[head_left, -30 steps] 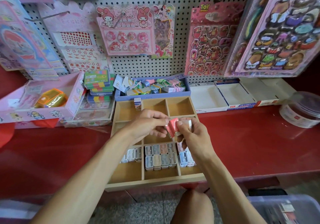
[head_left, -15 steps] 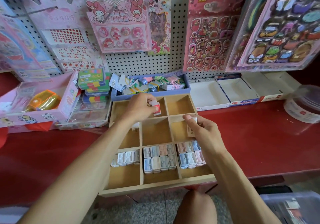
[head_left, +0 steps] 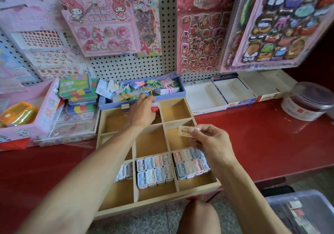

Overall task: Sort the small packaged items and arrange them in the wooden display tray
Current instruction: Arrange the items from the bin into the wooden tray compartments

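The wooden display tray (head_left: 163, 123) with nine compartments lies on the red counter and overhangs its front edge. Several pastel packaged items (head_left: 155, 168) fill the backs of its three front compartments. My left hand (head_left: 143, 111) reaches over the back middle compartment and grips a small red-and-white packet (head_left: 155, 108). My right hand (head_left: 210, 139) hovers over the right middle compartment and pinches a small cream packet (head_left: 184, 130) between thumb and fingers. A small stack of packets (head_left: 125, 108) stands at the tray's back edge.
A purple box (head_left: 180, 93) of mixed small goods sits right behind the tray. Empty white cardboard boxes (head_left: 233, 92) stand to the right, a round clear tub (head_left: 307, 101) further right. Pink boxes and coloured cases (head_left: 77, 91) crowd the left. A grey bin (head_left: 300, 214) is on the floor.
The hands, first together over the tray's middle, have parted. My left hand has carried the red packet to the back middle compartment; my right hand keeps the cream packet over the right middle one.
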